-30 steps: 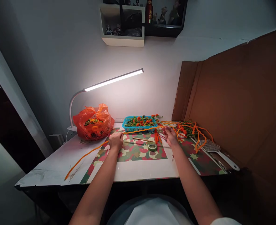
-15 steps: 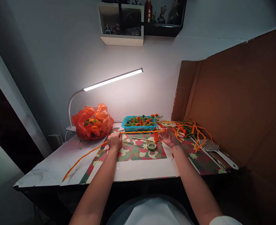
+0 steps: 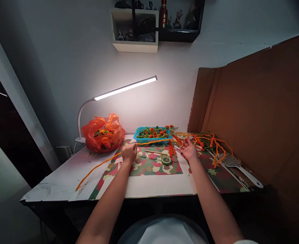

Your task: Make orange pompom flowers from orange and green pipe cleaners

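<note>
My left hand [image 3: 129, 152] is closed in a fist around a length of thick orange yarn [image 3: 152, 142]. One tail of this yarn runs down to the left over the white tabletop. The other stretch sags rightward along the front of a blue plastic basket [image 3: 153, 140] of orange flowers with green stems. My right hand [image 3: 189, 148] is raised with its palm turned up and fingers apart, close to orange strips [image 3: 171, 149]; no yarn shows clearly in its grasp. Between my hands lie a roll of green tape [image 3: 166, 160] and a thin wooden stick [image 3: 156, 152].
An orange plastic bag [image 3: 103, 135] of flowers stands at the left beside a lit desk lamp [image 3: 125, 88]. Tangled orange yarn [image 3: 217, 144] and a white hairbrush [image 3: 248, 176] lie at the right, along a tall cardboard panel [image 3: 253, 108]. Shelves [image 3: 135, 46] hang above.
My right hand has shifted slightly right and opened, away from the yarn. The yarn between my hands now sags. My left hand keeps its grip, and the whole view has shifted a little.
</note>
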A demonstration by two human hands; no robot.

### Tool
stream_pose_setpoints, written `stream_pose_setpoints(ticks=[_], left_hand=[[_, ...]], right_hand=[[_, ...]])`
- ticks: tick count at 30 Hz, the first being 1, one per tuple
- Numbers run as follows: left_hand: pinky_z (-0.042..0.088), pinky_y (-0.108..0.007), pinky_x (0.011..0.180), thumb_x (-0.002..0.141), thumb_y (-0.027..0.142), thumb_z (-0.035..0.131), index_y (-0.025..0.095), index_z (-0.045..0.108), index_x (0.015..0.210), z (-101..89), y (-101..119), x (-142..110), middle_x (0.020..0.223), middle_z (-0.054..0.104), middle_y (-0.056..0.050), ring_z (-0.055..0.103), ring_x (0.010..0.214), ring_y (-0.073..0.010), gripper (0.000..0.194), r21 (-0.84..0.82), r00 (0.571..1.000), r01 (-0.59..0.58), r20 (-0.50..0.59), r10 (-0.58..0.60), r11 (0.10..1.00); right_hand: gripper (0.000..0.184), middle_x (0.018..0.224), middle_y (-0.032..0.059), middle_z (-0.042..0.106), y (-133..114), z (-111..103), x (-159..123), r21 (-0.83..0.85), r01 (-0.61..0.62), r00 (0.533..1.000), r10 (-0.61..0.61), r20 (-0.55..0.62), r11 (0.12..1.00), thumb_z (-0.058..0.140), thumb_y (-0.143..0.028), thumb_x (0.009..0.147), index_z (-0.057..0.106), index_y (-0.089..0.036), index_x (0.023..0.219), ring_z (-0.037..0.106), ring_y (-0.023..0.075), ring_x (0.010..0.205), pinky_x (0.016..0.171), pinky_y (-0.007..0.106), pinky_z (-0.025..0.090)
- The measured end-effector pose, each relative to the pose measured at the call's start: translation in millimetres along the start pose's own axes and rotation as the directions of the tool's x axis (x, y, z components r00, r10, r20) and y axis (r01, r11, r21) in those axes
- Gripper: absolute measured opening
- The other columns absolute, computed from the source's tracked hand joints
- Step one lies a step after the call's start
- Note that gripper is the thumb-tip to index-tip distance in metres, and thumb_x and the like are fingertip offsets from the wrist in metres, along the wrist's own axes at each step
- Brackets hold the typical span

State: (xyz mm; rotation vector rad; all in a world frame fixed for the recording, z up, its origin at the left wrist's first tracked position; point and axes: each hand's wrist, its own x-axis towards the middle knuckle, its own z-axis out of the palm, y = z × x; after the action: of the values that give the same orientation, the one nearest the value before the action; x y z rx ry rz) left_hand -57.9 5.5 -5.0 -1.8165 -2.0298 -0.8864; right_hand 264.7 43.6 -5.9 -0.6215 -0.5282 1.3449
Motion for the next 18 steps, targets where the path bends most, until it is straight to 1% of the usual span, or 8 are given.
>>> stream_pose_setpoints(ticks=[3,5,6,8,10,12,16,18], left_hand=[[0.03,-0.026,0.057,0.089,0.034,0.042,0.02,0.067,0.083,-11.2,13,11,0.075,0.066,-0.005,0.057,0.07,-0.0183,0.029,-0.274,0.992,0.099,-0.044,-0.115,0.957],[0.031,-0.024,0.054,0.086,0.032,0.046,0.018,0.067,0.081,-24.7,24,23,0.064,0.062,-0.002,0.054,0.062,-0.0147,0.025,-0.558,0.977,0.153,-0.036,-0.208,0.816],[0.031,-0.022,0.052,0.085,0.03,0.048,0.016,0.066,0.078,-33.0,29,30,0.059,0.058,0.0,0.051,0.056,-0.0123,0.023,-0.713,0.966,0.196,0.02,-0.26,0.673],[0.027,-0.019,0.044,0.083,0.029,0.052,0.015,0.063,0.075,-51.5,41,43,0.048,0.047,0.004,0.041,0.042,-0.0077,0.019,-0.911,0.931,0.317,0.246,-0.271,0.263],[0.029,-0.016,0.042,0.082,0.023,0.055,0.015,0.061,0.076,-69.5,51,51,0.048,0.045,0.006,0.039,0.039,-0.0047,0.012,-0.916,0.902,0.377,0.397,-0.168,-0.137],[0.035,-0.015,0.044,0.084,0.018,0.054,0.015,0.06,0.076,-83.4,61,53,0.05,0.048,0.006,0.045,0.041,-0.0042,0.01,-0.821,0.875,0.425,0.481,-0.061,-0.382],[0.048,-0.021,0.061,0.088,0.018,0.05,0.017,0.06,0.079,-91.2,77,44,0.059,0.06,0.003,0.061,0.057,-0.0087,0.014,-0.669,0.839,0.455,0.543,0.031,-0.587],[0.049,-0.026,0.069,0.09,0.02,0.048,0.019,0.061,0.08,-86.6,81,37,0.067,0.065,0.002,0.065,0.068,-0.0116,0.016,-0.642,0.84,0.451,0.541,0.051,-0.62]], right_hand=[[0.022,0.085,-0.0032,0.067,1,0,3,-0.026,0.079,0.996,-0.08,-0.03,0.997,0.062,-0.042,0.074,0.063,-0.029,0.092,0.057,0.0117,0.064,0.057,0.025,0.043],[0.025,0.086,-0.0025,0.067,4,3,2,-0.079,0.06,0.998,-0.062,-0.023,0.995,0.064,-0.043,0.072,0.064,-0.028,0.092,0.056,0.0114,0.063,0.055,0.024,0.041],[0.026,0.086,-0.0021,0.068,6,6,2,-0.111,0.047,0.999,-0.05,-0.02,0.993,0.065,-0.043,0.07,0.065,-0.027,0.091,0.055,0.0112,0.062,0.054,0.024,0.04],[0.03,0.086,-0.0005,0.068,11,11,-1,-0.166,0.043,0.999,-0.042,0.009,0.985,0.068,-0.043,0.066,0.066,-0.025,0.089,0.055,0.0112,0.061,0.053,0.023,0.039],[0.033,0.086,0.001,0.069,18,17,-6,-0.214,0.067,0.996,-0.051,0.078,0.974,0.071,-0.044,0.063,0.068,-0.023,0.087,0.055,0.0116,0.062,0.053,0.023,0.037],[0.035,0.085,0.0019,0.069,24,24,-14,-0.282,0.095,0.984,-0.046,0.175,0.955,0.073,-0.046,0.061,0.069,-0.022,0.085,0.056,0.0124,0.064,0.054,0.024,0.037],[0.035,0.091,0.0037,0.069,31,47,-39,-0.465,0.122,0.915,0.082,0.396,0.877,0.068,-0.05,0.066,0.07,-0.022,0.088,0.059,0.0151,0.074,0.063,0.025,0.04],[0.037,0.099,0.0056,0.067,34,64,-52,-0.531,0.138,0.826,0.199,0.528,0.836,0.062,-0.052,0.073,0.069,-0.021,0.092,0.06,0.0168,0.084,0.069,0.026,0.041]])
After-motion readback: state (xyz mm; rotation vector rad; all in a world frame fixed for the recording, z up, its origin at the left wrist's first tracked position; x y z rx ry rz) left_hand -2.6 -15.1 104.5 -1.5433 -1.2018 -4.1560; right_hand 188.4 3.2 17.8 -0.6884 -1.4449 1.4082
